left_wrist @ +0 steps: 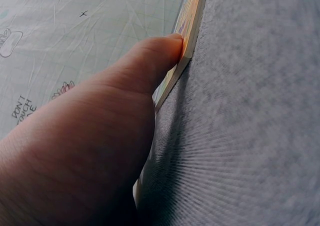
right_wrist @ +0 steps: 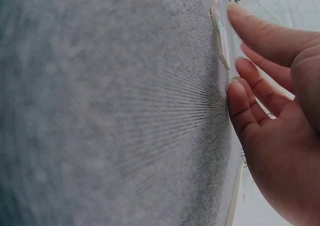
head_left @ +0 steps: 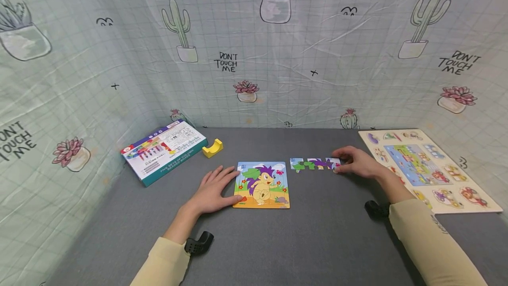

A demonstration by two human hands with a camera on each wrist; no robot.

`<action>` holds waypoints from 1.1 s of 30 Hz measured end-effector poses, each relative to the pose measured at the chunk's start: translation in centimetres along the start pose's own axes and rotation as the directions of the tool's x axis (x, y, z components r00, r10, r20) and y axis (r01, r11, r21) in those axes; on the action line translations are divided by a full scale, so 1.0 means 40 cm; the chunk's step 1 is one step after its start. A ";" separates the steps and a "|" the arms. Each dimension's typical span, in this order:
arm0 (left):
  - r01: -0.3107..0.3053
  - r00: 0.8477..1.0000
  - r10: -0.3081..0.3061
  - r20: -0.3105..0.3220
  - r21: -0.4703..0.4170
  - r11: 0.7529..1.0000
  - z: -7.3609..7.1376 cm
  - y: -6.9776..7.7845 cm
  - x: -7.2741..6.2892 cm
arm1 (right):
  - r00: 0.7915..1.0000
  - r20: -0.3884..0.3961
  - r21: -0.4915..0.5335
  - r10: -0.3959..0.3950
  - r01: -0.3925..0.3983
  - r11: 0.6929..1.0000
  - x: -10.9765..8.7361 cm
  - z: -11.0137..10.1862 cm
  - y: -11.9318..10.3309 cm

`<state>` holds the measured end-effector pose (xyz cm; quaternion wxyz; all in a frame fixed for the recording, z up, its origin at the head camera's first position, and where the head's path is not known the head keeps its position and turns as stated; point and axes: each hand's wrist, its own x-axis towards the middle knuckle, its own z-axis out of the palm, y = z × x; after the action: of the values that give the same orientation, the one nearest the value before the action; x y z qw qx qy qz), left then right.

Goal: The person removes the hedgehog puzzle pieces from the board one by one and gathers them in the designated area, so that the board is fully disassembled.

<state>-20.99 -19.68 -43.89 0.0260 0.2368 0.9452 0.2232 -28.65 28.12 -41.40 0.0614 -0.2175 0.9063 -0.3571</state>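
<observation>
A square hedgehog puzzle board (head_left: 262, 185) lies flat on the grey table. My left hand (head_left: 214, 191) rests at its left side with fingers spread, the thumb on the board's lower left edge. In the left wrist view that thumb (left_wrist: 155, 58) presses on the rim. To the right of the board, several jigsaw pieces (head_left: 315, 163) lie in a short row, with purple, green and blue print. My right hand (head_left: 357, 162) pinches the right-end piece (head_left: 332, 163) between thumb and fingers. The right wrist view shows the thumb over the piece (right_wrist: 220, 41), other fingers curled low near the table.
A teal-edged game box (head_left: 164, 151) lies at the back left, beside a yellow curved block (head_left: 213, 148). At the right, partly behind my right forearm, is a large wooden picture board (head_left: 420, 167). A printed cloth (head_left: 293, 56) encloses the table's back and sides.
</observation>
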 end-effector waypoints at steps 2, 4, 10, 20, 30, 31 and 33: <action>-0.001 1.000 0.001 -0.004 -0.005 1.000 -0.002 0.001 -0.002 | 1.000 -0.016 0.022 -0.005 0.006 1.000 -0.002 -0.001 -0.006; -0.002 1.000 0.002 -0.005 -0.005 1.000 -0.003 0.001 -0.002 | 1.000 -0.028 0.049 -0.013 0.014 0.999 -0.003 -0.001 -0.013; 0.005 1.000 -0.005 0.001 0.002 1.000 -0.003 -0.004 -0.003 | 0.998 -0.053 0.103 -0.035 0.041 0.994 0.006 0.013 -0.063; -0.007 1.000 0.007 -0.005 -0.010 1.000 -0.002 -0.003 -0.002 | 0.991 -0.018 0.180 -0.132 0.133 0.975 0.053 0.088 -0.147; -0.001 1.000 0.001 -0.005 -0.007 1.000 -0.005 0.001 -0.003 | 0.984 0.029 0.259 -0.178 0.165 0.952 0.110 0.166 -0.241; -0.004 1.000 0.004 -0.006 -0.010 1.000 -0.005 0.002 -0.002 | 0.982 0.035 0.269 -0.183 0.167 0.948 0.114 0.174 -0.250; -0.006 1.000 0.006 -0.010 -0.010 1.000 -0.005 0.002 -0.003 | 0.979 0.049 0.280 -0.197 0.176 0.944 0.124 0.190 -0.269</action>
<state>-20.89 -19.74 -43.68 0.0217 0.2382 0.9435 0.2294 -27.30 14.25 -39.55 0.0914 -0.3052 0.8204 -0.4747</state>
